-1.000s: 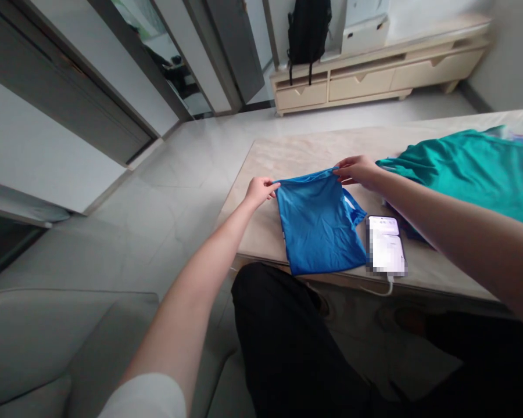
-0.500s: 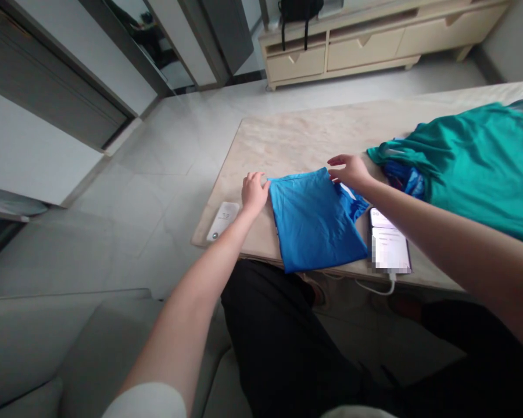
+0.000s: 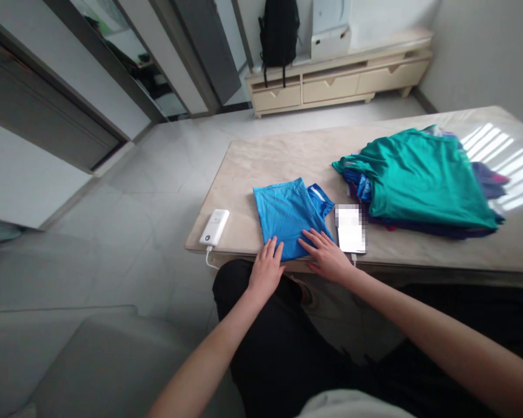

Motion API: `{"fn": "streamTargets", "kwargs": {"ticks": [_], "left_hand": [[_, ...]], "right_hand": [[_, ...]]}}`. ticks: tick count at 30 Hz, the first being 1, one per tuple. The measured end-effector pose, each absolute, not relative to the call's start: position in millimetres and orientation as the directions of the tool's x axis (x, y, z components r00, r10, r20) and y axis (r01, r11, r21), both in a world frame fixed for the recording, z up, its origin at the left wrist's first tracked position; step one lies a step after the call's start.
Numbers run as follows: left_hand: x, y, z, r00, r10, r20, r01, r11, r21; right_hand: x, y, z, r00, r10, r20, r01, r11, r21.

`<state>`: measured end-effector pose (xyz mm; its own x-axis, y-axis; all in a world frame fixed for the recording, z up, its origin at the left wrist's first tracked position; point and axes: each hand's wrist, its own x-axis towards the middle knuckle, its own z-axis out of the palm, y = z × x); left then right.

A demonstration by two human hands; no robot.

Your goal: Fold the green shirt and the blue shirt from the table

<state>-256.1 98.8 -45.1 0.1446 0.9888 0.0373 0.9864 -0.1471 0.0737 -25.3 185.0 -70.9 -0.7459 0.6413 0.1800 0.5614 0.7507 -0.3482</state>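
Hands [image 3: 296, 261] moved to blue shirt's [image 3: 287, 215] near edge.

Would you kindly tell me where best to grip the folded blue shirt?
Probably by its two long sides: left hand at the left edge, right hand at the edge beside the phone, sliding under. The folded blue shirt lies flat in stacked layers, so a one-sided pinch would likely unfold it.

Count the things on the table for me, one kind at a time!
Folded bright blue fabric shirt: 1
Heap of clothes topped by a teal fabric shirt: 1 (the pieces underneath are too hidden to count)
White rectangular power bank: 1
Flat rectangular phone: 1
Total: 4
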Motion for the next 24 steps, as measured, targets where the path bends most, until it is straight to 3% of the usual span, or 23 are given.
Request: {"fn": "streamTargets", "kwargs": {"ticks": [18,24], "left_hand": [[-243.9,66.2,-27.1,0.076,0.997,0.035,0.989,-0.071,-0.133],[-250.4,51.9,-23.4,0.024,0.998,0.064,0.998,-0.021,-0.059]], "right_hand": [[-14.6,168.1,-65.8,-0.707,0.665,0.240,0.616,0.746,-0.252],[3.3,163.2,-54.2,-0.678,0.693,0.244,0.659,0.721,-0.215]]}}
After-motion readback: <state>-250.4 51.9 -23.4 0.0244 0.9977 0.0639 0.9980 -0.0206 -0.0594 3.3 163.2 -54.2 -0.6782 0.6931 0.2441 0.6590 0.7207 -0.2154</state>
